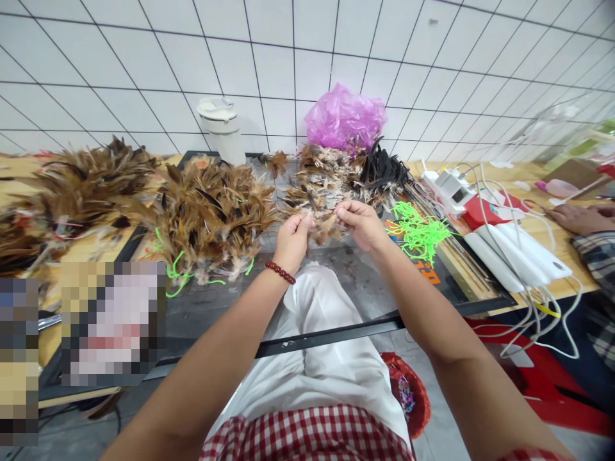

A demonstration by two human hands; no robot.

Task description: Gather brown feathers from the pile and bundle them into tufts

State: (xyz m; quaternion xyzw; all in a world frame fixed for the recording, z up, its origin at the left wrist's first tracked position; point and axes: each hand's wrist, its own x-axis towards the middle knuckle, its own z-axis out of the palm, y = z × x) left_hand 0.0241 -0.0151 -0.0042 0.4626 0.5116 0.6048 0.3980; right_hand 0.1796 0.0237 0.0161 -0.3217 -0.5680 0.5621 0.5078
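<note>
My left hand (293,240) and my right hand (360,223) are both closed on a small bunch of brown feathers (325,227) held between them above the glass tabletop (336,301). A red bead bracelet (280,272) circles my left wrist. Just behind the hands lies a loose heap of speckled feathers (319,179). Finished brown feather bundles (211,214) are piled to the left, with more feather bundles (72,186) at the far left.
Green cords (418,230) lie right of my hands, beside black feathers (384,168). A pink plastic bag (344,118) and a white tumbler (223,128) stand by the tiled wall. White power banks with cables (514,253) sit at right, near another person's hand (579,218).
</note>
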